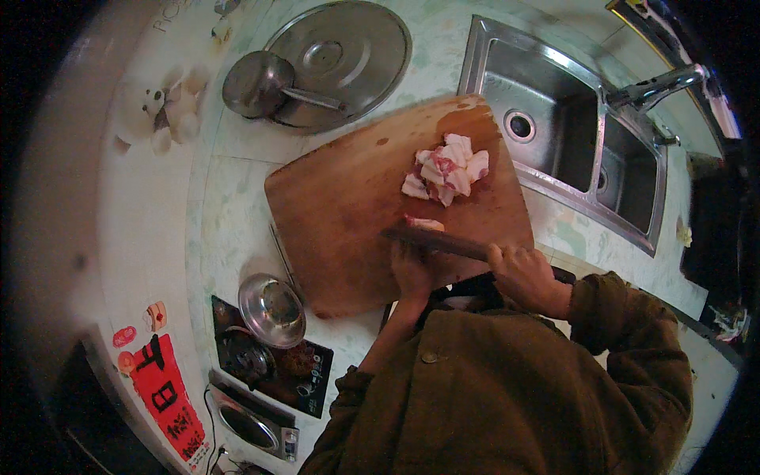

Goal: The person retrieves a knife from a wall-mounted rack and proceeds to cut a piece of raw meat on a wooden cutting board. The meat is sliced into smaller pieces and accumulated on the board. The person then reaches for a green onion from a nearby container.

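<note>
My right hand (522, 276) grips the handle of a broad kitchen knife (445, 242). Its blade points left across a wooden cutting board (338, 208). Close behind the blade, on the near side, my left hand (411, 273) rests on the board with its fingertips at the blade. Whatever may lie under those fingers is hidden. A thin slice of raw fatty meat (426, 224) lies against the far side of the blade. Farther back on the board sits a pile of pink and white meat pieces (448, 169).
A double steel sink (543, 172) with a faucet (659, 89) adjoins the board's right side. Behind the board are a large metal lid (362, 53) and a ladle (258, 84). At left, a steel bowl (272, 309) overlaps a dark cooktop (297, 380).
</note>
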The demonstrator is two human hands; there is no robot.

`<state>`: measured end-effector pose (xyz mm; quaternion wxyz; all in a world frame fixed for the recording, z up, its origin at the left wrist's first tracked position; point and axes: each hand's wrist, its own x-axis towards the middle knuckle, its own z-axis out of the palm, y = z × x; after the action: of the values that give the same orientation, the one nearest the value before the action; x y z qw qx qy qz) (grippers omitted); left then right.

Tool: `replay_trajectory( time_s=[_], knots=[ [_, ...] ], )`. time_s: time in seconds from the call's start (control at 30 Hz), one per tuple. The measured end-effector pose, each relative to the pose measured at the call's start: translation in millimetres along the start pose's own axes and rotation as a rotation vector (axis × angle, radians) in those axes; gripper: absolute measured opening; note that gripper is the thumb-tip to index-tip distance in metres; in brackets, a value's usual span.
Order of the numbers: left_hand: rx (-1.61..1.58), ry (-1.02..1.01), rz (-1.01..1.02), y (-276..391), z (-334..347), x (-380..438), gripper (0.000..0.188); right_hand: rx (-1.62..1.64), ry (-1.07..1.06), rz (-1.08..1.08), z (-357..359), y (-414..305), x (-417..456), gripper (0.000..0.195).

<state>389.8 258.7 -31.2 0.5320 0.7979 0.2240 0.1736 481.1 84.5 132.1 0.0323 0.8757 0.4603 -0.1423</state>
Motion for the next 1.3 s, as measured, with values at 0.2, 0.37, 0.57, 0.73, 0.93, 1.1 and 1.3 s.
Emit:
replay_trajectory(
  time_s=[0.2,0.37,0.57,0.73,0.93,1.1,1.3],
  knots=[
    [0.032,-0.008,-0.011,-15,0,1,0.035,0.037,0.027,-0.037,23,-21,55,0.028],
    [0.300,0.018,0.213,33,-17,16,0.031,0.136,-0.043,0.018,-7,9,4,0.025],
    [0.321,-0.027,0.185,25,-14,11,0.031,0.174,-0.049,-0.096,37,-11,71,0.040],
    [-0.022,0.004,-0.008,17,-12,13,0.030,0.209,-0.103,-0.009,44,3,34,0.045],
    [0.370,-0.007,0.241,32,-19,10,0.027,0.074,-0.020,-0.055,39,-2,45,0.033],
    [0.327,-0.041,0.127,24,-17,8,0.021,0.256,-0.044,0.029,41,-20,93,0.028],
    [0.291,0.040,0.192,39,-18,14,0.017,0.610,0.096,0.138,58,56,92,0.033]
  ],
)
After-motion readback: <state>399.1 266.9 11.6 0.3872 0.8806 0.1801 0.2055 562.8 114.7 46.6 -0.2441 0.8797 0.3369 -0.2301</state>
